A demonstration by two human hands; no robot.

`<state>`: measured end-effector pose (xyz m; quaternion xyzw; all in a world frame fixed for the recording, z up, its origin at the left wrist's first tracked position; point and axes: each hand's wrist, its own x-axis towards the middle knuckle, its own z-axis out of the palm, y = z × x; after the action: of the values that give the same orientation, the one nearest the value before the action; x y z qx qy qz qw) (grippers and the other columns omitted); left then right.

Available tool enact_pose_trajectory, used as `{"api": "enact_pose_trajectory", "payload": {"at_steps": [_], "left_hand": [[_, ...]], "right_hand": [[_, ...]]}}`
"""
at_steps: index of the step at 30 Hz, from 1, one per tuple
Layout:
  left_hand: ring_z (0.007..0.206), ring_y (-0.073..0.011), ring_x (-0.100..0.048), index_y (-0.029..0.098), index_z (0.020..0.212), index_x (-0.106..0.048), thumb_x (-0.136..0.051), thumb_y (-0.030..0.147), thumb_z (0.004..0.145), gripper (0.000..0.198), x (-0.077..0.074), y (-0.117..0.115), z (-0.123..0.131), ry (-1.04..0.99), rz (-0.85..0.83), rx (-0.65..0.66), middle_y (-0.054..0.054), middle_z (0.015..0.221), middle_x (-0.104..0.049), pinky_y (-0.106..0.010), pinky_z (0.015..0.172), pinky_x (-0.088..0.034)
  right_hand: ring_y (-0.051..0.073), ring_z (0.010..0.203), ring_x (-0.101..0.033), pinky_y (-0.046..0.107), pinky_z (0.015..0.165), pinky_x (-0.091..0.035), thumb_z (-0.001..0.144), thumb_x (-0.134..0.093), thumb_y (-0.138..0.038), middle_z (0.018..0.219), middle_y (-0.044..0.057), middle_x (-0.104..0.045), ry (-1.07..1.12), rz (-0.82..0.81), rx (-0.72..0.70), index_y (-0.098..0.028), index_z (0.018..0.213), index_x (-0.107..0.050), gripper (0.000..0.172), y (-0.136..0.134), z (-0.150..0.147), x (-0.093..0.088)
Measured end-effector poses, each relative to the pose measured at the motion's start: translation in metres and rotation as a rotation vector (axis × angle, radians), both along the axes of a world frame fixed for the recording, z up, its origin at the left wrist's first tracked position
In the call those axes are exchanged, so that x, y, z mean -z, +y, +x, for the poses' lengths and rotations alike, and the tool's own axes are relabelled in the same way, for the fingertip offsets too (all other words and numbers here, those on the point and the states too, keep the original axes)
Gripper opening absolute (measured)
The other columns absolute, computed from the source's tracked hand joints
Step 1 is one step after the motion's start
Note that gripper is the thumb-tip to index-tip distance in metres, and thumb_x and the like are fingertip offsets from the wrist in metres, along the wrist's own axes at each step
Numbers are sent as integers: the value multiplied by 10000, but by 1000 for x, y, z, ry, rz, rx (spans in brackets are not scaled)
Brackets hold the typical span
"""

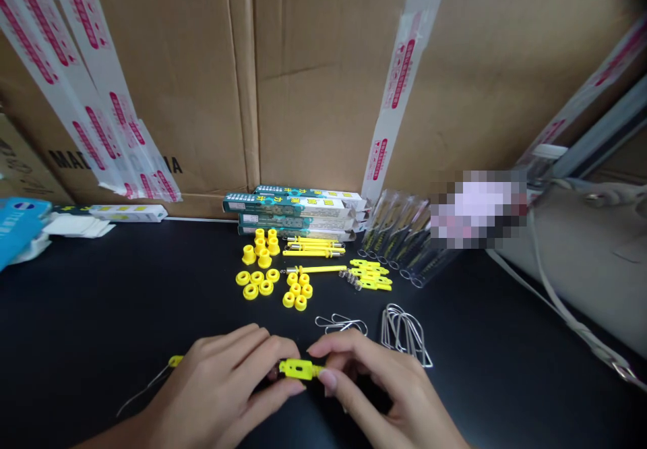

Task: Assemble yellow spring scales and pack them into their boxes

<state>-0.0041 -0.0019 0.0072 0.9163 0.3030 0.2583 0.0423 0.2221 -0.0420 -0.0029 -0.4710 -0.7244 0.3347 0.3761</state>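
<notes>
Both hands meet at a yellow slotted plastic piece [298, 369] near the front of the table. My left hand [237, 375] is closed around its left end, where a small dark part shows between the fingers. With thumb and fingertips, my right hand [377, 381] pinches the narrow right end. A yellow tip [176, 361] with a thin wire [144, 392] sticks out on the left side of my left hand; whether it joins the piece is hidden. Just beyond my right hand lie bent metal hooks [341, 323] and a bundle of larger wire loops [404, 331].
Farther back are yellow caps and rings [257, 278], yellow rods [316, 270], flat yellow pieces [371, 274], small springs [350, 278] and clear tubes [399, 233]. Printed boxes [293, 203] stack against a large cardboard carton [323, 98]. A strap [556, 307] hangs at right.
</notes>
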Motion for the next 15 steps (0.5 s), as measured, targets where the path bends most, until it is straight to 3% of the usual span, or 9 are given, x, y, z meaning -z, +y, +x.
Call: {"api": "enact_pose_trajectory", "payload": {"at_steps": [8,11,14,15], "left_hand": [[611,-106,-727,268,923,-697,-279,342,1157,485,3,0,0,-7,102,12,64,746,-745,-148,615,-565],[624,-110,-732,273,912,-700,-296,328,1152,474,4,-1,0,-32,142,-1,60,748,-755,-137,610,-566],[564,-111,-718,264,868,-679,-320,378,1143,467,7,-1,0,-61,103,-57,61,695,-730,-145,576,-565],[549,-111,-714,263,860,-674,-329,385,1138,460,8,-1,0,-74,94,-63,61,683,-722,-147,567,-565]], "right_hand": [[130,516,-662,205,493,-491,1058,-497,-271,640,-44,-719,3,41,-2,-250,1093,-661,169,-1,0,5],[138,586,-718,211,560,-540,1052,-537,-239,744,-39,-755,-105,224,37,-285,1187,-629,170,0,9,1],[188,678,-712,295,661,-568,1005,-636,-272,812,-13,-728,-295,542,289,-328,1157,-629,162,8,38,-17],[219,674,-672,345,657,-553,970,-675,-343,783,9,-681,-329,658,459,-317,1058,-652,95,13,51,-26]]}}
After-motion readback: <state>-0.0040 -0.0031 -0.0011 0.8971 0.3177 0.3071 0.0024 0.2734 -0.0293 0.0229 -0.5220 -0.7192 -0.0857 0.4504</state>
